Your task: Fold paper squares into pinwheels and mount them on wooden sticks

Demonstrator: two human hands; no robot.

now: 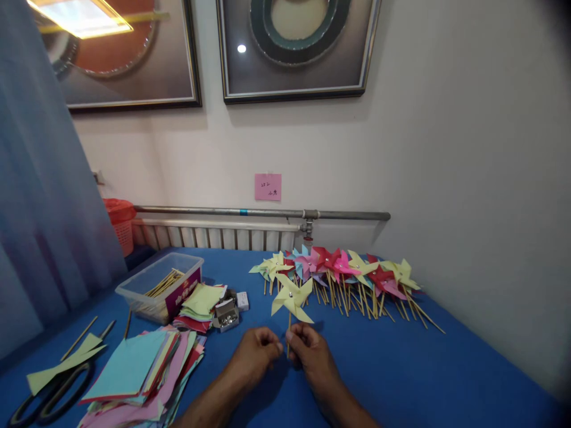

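A pale yellow paper pinwheel [292, 297] stands upright on its thin wooden stick, with a metal pin at its centre. My right hand [310, 351] pinches the lower part of that stick between thumb and fingers. Just left of the stick is my left hand [259, 352], its fingers curled in towards the thumb; nothing shows in them and a small gap separates them from the stick. Behind the held one, several finished pinwheels [328, 260] in red, pink, blue and yellow lie in a row, sticks pointing towards me.
A clear plastic box [131, 292] of wooden sticks stands on the blue table [401, 380]. Beside it are small paper squares [203, 300] and an opened box of pins [227, 315]. Stacked coloured paper [129, 362] and black-handled scissors [66, 389] lie front left. Behind run pipes [267, 212].
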